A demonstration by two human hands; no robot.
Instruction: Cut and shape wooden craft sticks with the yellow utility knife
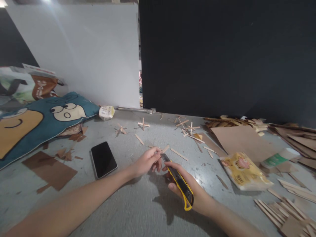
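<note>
My right hand (182, 184) is wrapped round a yellow and black utility knife (181, 186), its front end pointing away from me and to the left. Just left of that end, my left hand (149, 160) has its fingers pinched together. A short piece of wooden craft stick (165, 149) shows at those fingertips, close to the knife's tip; the fingers hide part of it. Beyond the hands lie a loose craft stick (179, 154) and another stick (139, 139). Farther back stand small crossed-stick pieces, among them one cross (143, 124) and another (192, 128).
A black phone (103, 159) and brown cardboard (50, 169) lie left, before a blue cartoon cushion (71, 112). Rightward are a yellow tissue pack (245, 172), a white-green bottle (280, 158), cardboard sheets (237, 141) and a stick pile (283, 210). A black panel (222, 59) stands behind.
</note>
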